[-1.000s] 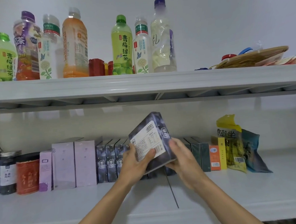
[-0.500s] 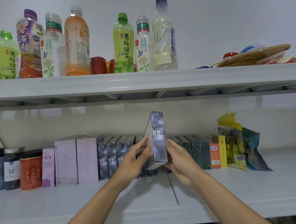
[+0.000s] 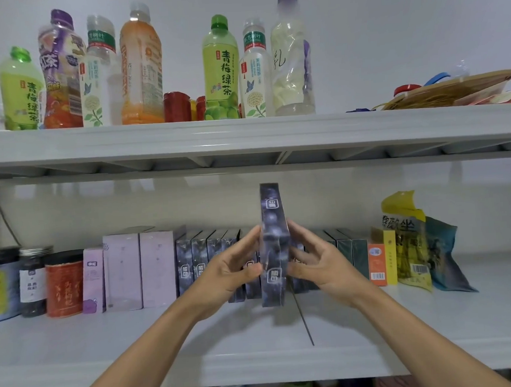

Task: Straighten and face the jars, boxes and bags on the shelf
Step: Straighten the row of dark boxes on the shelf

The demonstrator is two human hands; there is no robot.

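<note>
Blueberry-print box: you are holding it upright, narrow spine toward you, just in front of the row of matching dark boxes on the lower shelf. Your left hand is pressing its left face, fingers closed against the card; your right hand is pressing the right face likewise. Its bottom edge is sitting low near the shelf; whether it is touching, you cannot tell.
</note>
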